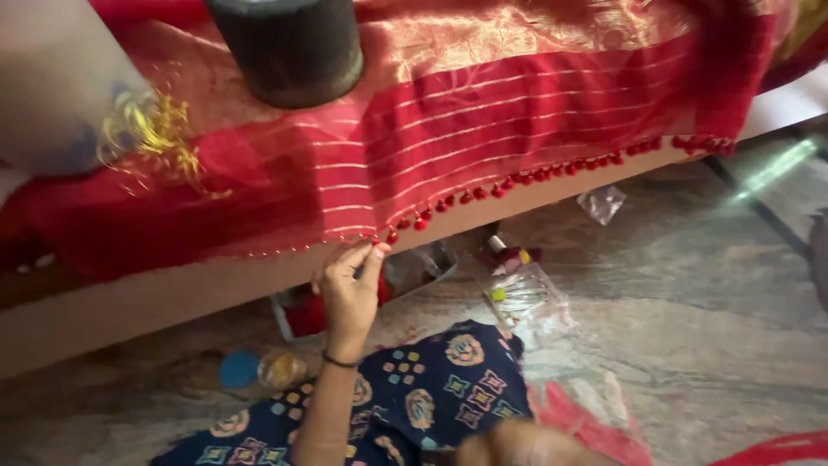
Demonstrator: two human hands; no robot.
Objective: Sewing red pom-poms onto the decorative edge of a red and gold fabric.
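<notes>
red sari cloth (pixel 483 129) with gold stripes drapes over the counter (pixel 129 302) edge, weighed down by a dark cylinder (pixel 289 47). left hand (pixel 349 289) pinches its bobble trim (pixel 414 222) at the hem's end; right hand (pixel 517 444) is blurred, grip unclear.

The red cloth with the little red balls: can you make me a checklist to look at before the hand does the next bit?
1. Fingers on the hem: ok. The left hand pinches the edge of the red cloth by the last red ball.
2. Cloth held in place: ok. A dark round weight sits on it on the board.
3. Row of red balls hanging free along the hem: ok.
4. Right hand ready: cannot tell. The right hand is blurred at the bottom edge.
5. Needle or thread in the fingers: cannot tell, too small.
6. Supplies nearby: ok. A clear plastic bag lies on the floor.
</notes>
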